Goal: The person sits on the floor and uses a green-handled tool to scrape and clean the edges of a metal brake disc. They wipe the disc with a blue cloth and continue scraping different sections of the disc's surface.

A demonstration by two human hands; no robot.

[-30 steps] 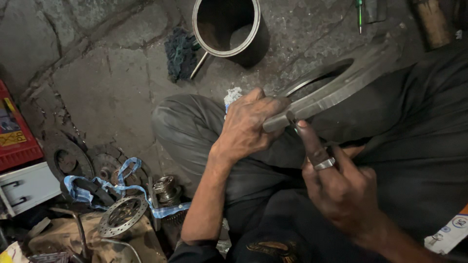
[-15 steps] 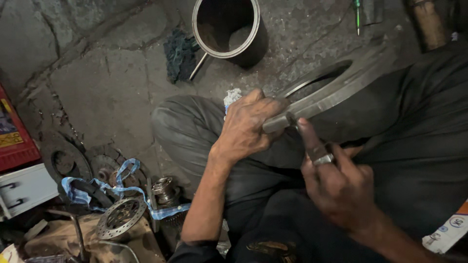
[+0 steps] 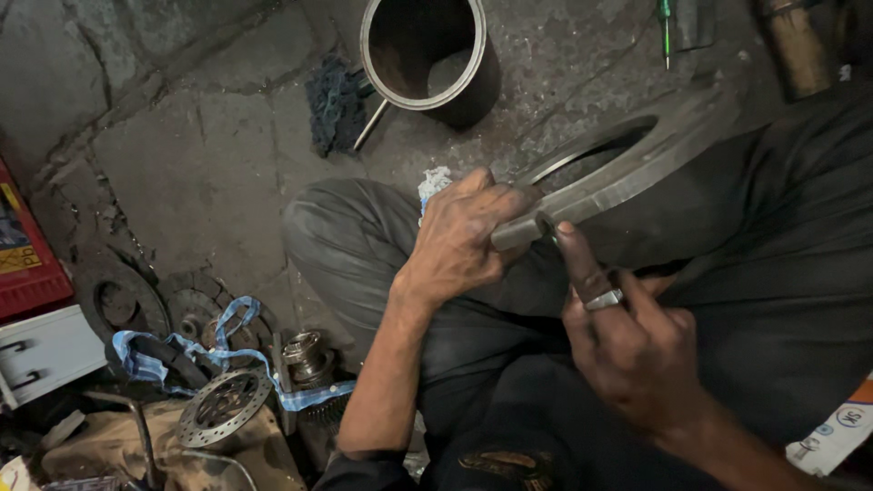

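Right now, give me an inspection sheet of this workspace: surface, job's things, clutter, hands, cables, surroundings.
Surface: cracked, stained concrete floor.
Job's things: flat grey metal ring across the lap.
Clutter: wide metal cylinder standing open, dark rag, perforated brake disc, gear part, blue strap, green-handled screwdriver.
Hands: left hand grips the ring's near edge; right hand, wearing a finger ring, touches it with one fingertip.
Cables: nothing seen.
Surroundings: red box and white box at left.

Two bare hands, one flat grey metal ring [image 3: 627,164], one open dark metal cylinder [image 3: 427,55], one perforated steel brake disc [image 3: 223,405], and one green-handled screwdriver [image 3: 666,27].
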